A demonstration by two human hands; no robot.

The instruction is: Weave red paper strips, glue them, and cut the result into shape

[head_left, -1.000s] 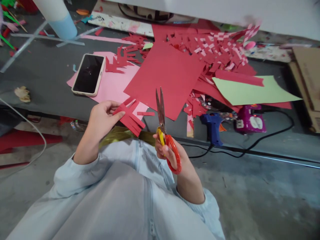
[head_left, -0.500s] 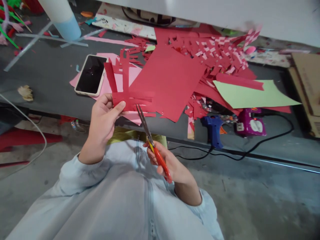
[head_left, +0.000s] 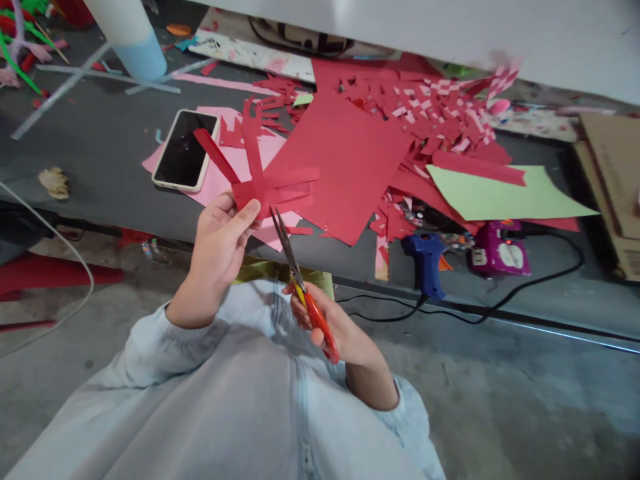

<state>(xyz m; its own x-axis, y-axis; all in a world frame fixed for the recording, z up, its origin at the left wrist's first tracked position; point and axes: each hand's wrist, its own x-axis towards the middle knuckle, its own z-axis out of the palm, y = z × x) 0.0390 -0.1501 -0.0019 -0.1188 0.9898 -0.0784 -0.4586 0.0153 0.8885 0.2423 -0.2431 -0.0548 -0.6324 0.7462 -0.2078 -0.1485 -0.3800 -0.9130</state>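
Between the thumb and fingers of my left hand (head_left: 220,237) is a piece of red paper (head_left: 273,193) cut into several strips, some fanned upward and some to the right. My right hand (head_left: 325,323) is closed around the red and yellow handles of a pair of scissors (head_left: 293,257). Their blades point up and left, tips beside the lower edge of the held paper and nearly together; whether they touch it I cannot tell. Behind the held piece lies a large red paper sheet (head_left: 345,160), with a pink sheet (head_left: 225,170) to its left.
A phone (head_left: 185,150) rests on the pink sheet. Red scraps and checkered paper strips (head_left: 445,107) are heaped at the back. On the right are a green sheet (head_left: 505,193), a blue glue gun (head_left: 425,263) and a purple socket box (head_left: 500,250) with a black cable. A bottle (head_left: 133,43) stands back left.
My left hand has turned the cut red paper so its strips fan up and right. My right hand has brought the scissors left and down, tilting the blades toward the paper.
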